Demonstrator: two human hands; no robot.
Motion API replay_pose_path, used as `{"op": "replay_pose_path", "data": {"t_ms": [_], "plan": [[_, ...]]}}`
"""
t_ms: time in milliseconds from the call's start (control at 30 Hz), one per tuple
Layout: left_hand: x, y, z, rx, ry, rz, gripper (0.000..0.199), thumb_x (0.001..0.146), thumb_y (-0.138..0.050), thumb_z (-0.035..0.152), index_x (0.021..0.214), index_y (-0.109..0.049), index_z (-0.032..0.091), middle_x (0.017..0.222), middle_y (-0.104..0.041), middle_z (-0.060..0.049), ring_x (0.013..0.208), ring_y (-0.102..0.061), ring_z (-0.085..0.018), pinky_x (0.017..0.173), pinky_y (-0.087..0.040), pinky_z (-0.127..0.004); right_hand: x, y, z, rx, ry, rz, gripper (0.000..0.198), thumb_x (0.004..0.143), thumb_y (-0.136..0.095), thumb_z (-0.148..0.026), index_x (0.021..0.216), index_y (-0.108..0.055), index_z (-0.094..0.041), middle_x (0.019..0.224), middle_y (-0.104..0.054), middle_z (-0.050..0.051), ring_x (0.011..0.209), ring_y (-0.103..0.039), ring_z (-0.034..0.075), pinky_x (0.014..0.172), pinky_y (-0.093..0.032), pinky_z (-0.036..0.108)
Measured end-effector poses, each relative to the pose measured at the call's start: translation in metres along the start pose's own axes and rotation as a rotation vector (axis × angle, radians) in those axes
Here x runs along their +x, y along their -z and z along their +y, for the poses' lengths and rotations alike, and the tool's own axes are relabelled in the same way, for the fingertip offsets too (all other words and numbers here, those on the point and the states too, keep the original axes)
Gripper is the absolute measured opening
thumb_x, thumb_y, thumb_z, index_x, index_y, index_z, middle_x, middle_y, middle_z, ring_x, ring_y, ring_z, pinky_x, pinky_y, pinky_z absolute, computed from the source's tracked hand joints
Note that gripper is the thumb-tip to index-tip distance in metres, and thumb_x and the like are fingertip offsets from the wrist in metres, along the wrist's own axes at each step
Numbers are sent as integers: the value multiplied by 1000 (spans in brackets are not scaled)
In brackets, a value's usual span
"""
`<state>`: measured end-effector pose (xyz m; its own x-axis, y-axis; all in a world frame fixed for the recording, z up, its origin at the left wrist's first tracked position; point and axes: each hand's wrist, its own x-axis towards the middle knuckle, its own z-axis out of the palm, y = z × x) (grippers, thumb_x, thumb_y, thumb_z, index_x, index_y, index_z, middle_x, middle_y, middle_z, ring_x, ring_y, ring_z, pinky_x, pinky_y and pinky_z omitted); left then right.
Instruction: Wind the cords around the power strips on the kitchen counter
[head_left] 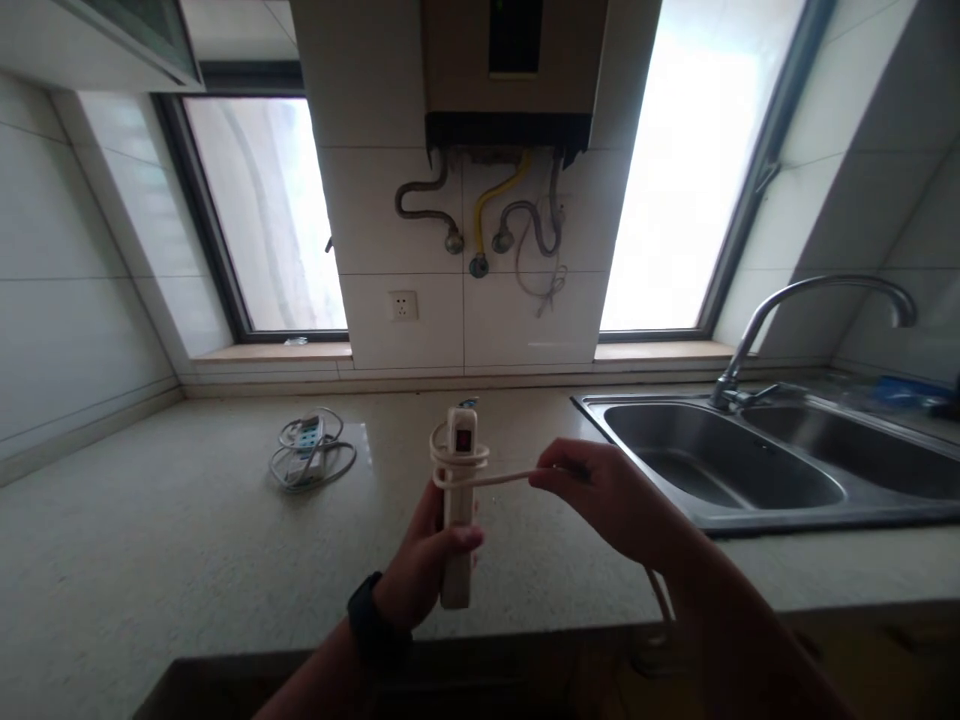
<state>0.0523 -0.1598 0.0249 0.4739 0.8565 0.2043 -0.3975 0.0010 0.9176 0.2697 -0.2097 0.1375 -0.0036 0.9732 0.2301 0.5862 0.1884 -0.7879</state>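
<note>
My left hand [439,545], with a dark watch on its wrist, is wrapped round a white power strip [459,510] held upright above the counter. A dark red switch shows near the strip's top end. Several turns of white cord [499,480] go round the strip's upper part. From there the cord runs tight to the right, where my right hand [589,485] pinches it between thumb and fingers. The rest of the cord hangs below my right hand, past the counter's front edge. My left palm and fingers partly hide the strip's left side.
Another power strip [307,450] with its cord coiled about it lies on the counter [187,560] at the left. A double steel sink [724,510] with a curved tap [806,285] is on the right. A socket [403,305] and a water heater [465,60] with hoses are on the back wall.
</note>
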Motion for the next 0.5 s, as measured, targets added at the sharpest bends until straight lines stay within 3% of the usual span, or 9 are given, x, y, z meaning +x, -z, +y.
{"op": "replay_pose_path", "data": {"t_ms": [133,233,333,500], "plan": [[-55,-32,-13,-308,108,-166,35,74,-69,26,107,-57,20,94,-49,-2,63,-50,-8,53,-44,-23,-52,-2,-1,39,-74,8,42,76,-68,-57,78,-68,-15,57,-47,-4,53,-32,-1,48,-25,13],[-78,-46,-15,-420,139,-229,31,72,-69,27,99,-58,17,89,-48,-2,61,-50,-8,50,-43,-21,-83,-7,-3,36,-109,-16,44,76,-68,-58,76,-66,-14,58,-47,-4,56,-32,-1,51,-26,12],[-93,-57,-5,-485,171,-295,30,70,-68,28,94,-58,15,80,-47,-2,58,-48,-8,48,-43,-20,-108,-13,-10,41,-139,-71,48,78,-64,-60,73,-63,-13,59,-46,-4,58,-31,-1,52,-26,11],[-117,-75,15,-631,218,-549,33,69,-62,37,89,-60,11,65,-43,-1,49,-40,-7,44,-36,-19,-137,-24,-17,150,-113,-146,47,83,-58,-57,73,-56,-11,70,-55,-2,67,-38,-1,60,-33,8]]}}
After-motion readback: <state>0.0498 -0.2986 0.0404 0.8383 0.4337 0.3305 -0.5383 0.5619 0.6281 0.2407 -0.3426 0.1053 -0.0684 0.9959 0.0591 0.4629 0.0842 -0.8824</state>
